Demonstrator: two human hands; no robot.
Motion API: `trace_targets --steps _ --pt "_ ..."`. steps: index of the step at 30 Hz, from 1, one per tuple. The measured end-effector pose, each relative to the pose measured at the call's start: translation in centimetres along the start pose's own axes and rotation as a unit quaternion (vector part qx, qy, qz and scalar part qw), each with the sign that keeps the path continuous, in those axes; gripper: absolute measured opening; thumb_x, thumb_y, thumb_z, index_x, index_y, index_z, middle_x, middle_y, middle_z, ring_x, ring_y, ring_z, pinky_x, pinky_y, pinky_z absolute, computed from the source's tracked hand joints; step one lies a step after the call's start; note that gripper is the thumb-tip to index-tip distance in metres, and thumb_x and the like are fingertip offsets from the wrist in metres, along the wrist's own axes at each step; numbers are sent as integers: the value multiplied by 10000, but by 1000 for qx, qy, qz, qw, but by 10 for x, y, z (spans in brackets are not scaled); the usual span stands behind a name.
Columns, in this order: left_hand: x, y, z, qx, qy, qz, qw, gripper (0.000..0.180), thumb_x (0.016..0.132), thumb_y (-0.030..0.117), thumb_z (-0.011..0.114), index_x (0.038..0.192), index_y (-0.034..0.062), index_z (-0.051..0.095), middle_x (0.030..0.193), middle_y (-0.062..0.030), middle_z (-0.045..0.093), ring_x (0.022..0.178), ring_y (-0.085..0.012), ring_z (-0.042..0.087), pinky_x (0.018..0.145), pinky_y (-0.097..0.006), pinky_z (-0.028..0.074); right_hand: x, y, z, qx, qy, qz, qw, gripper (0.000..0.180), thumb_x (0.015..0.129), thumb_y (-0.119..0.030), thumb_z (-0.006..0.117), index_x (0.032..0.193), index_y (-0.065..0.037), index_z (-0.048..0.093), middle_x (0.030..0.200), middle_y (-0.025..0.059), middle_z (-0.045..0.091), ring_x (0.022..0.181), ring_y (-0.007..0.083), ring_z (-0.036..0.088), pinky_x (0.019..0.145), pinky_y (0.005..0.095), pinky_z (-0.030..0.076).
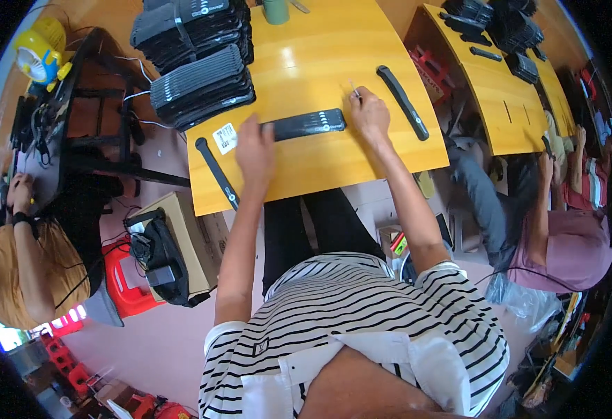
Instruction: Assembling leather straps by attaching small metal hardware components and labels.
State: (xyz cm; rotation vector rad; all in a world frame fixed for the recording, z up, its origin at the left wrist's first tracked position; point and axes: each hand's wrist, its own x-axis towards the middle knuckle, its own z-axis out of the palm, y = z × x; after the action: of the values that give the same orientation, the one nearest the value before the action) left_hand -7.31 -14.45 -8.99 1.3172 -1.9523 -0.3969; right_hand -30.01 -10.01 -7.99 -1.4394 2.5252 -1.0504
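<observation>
A flat black strap bundle [306, 126] with white printing lies across the middle of the yellow table [306, 171]. My left hand [256, 153] is over its left end, smeared by motion; whether it grips the bundle I cannot tell. Just past the bundle's right end, my right hand [369, 115] is closed around a small thin metal tool [354, 89], mostly hidden by the fingers. One single black strap [217, 171] with a rounded end lies to the left, and a similar strap [402, 103] lies to the right. Beside my left hand is a white label [224, 137].
Tall stacks of black straps [201, 84] stand at the table's far left, near a green cup [275, 10]. A person [41, 272] sits at a dark bench on the left. Another person [564, 244] sits by a second yellow table [501, 126] on the right.
</observation>
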Motion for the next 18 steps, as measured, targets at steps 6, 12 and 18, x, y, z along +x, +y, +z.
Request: trace_targets --steps 6,12,18 --pt "-1 17 48 162 -94 132 973 671 835 409 518 1313 -20 323 1379 -173 311 1287 -294 275 1031 -493 197 12 -24 53 -89 28 -98 991 138 835 -199 499 856 -63 518 809 158 522 647 346 588 555 476 474" --pt "-6 15 49 162 -163 135 964 781 834 518 452 1360 -18 236 1428 -176 224 1333 -291 191 1052 -519 130 6 -27 62 -207 44 -149 966 167 816 -237 533 886 -88 505 853 100 483 748 277 534 582 413 438" --pt "-2 18 47 147 -155 132 968 775 831 500 474 1347 -35 254 1417 -189 239 1328 -284 201 1059 -506 115 6 -26 63 -218 44 -161 961 159 813 -239 532 889 -102 505 841 82 484 749 263 519 592 402 416"
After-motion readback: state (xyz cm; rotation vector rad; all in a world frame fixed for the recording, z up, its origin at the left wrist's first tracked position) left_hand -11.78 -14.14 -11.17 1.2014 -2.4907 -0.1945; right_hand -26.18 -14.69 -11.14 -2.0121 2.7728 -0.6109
